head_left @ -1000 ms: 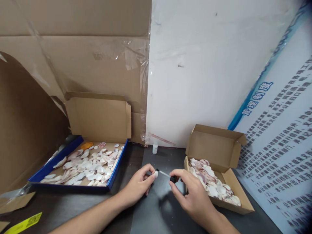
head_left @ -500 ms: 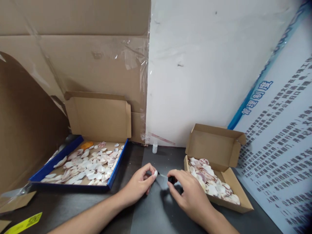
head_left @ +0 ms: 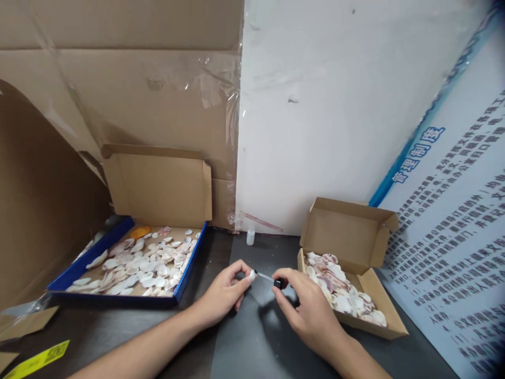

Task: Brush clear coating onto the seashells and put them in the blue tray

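Between thumb and fingers, my left hand [head_left: 225, 292] pinches a small white shell [head_left: 252, 275]. My right hand [head_left: 310, 302] grips the black cap of a thin brush applicator [head_left: 278, 283]; its pale stem points left, and the dark tip is at the shell's edge. Both hands are above the grey part of the table [head_left: 246, 337]. Beyond them stands a small clear bottle [head_left: 250, 237], upright near the white wall panel. The shell is partly covered by my left fingertips.
A blue-edged box [head_left: 118, 301] of shells lies left, lid raised. An open cardboard box [head_left: 384, 302] with more shells sits right, beside a printed poster [head_left: 457, 237]. Cardboard and a white panel [head_left: 315, 131] stand behind. A yellow label [head_left: 43, 360] is at the lower left.
The brush tip has come up to the shell's edge, and its stem now slopes more. Both hands have shifted slightly. The whole view has moved a little.
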